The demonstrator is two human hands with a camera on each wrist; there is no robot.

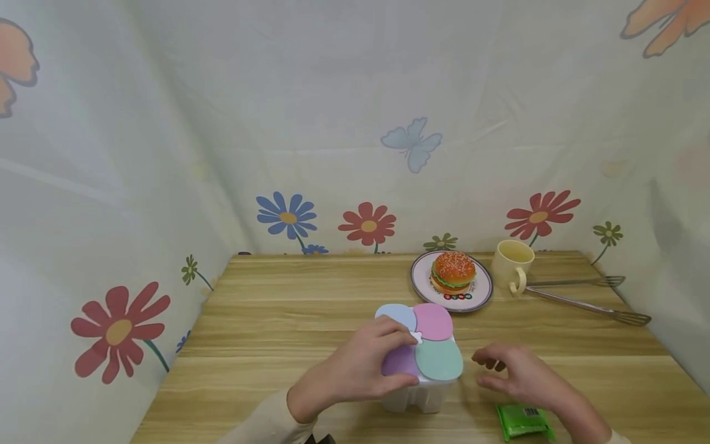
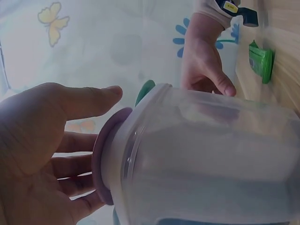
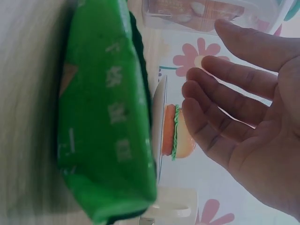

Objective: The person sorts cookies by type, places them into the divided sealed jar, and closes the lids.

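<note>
A clear plastic box (image 2: 215,140) stands upright near the table's front, its lid (image 1: 437,359) made of blue, pink, purple and green petals round a small white centre piece. My left hand (image 1: 368,361) lies over the purple petal (image 2: 105,159), fingers reaching towards the centre piece and thumb along the near edge. In the left wrist view the thumb is straight and apart from the lid. To the right of the box my right hand (image 1: 518,373) hovers, fingers loosely bent, holding nothing. Beneath it lies a green packet (image 3: 108,112). Reddish-brown packaging (image 3: 194,11) shows through the box wall.
Behind the box, a toy hamburger (image 1: 453,271) sits on a white plate (image 1: 421,288) with a dark rim. A cream mug (image 1: 507,268) stands to the plate's right, with two metal utensils (image 1: 582,302) beside it. Flower-printed cloth (image 1: 322,135) surrounds the wooden table (image 1: 266,320).
</note>
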